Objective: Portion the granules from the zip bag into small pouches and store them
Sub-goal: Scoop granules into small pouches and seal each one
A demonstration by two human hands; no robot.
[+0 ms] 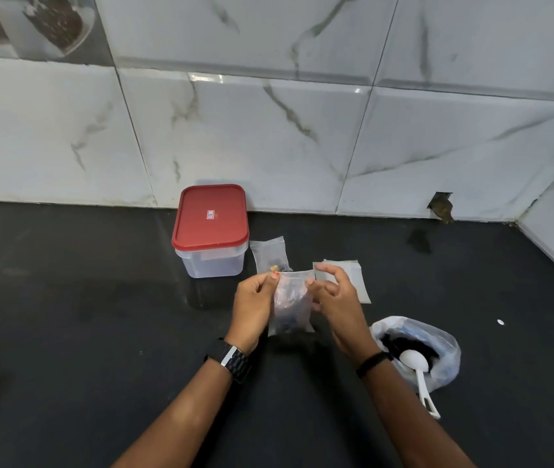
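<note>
A small clear pouch (292,302) with dark granules at its bottom hangs upright between both hands above the black counter. My left hand (252,309) pinches its top left corner; my right hand (334,298) pinches the top right edge, other fingers spread. The open zip bag (437,346) of dark granules lies at the right, with a white plastic spoon (415,366) resting in its mouth, handle toward me. One filled pouch (269,253) lies behind my hands. A stack of flat empty pouches (353,275) lies behind my right hand.
A clear plastic box with a shut red lid (210,217) stands against the tiled wall, left of the pouches. The counter (66,315) is black and glossy. A hole in the tiles (441,206) sits at the back right; the wall turns a corner at far right.
</note>
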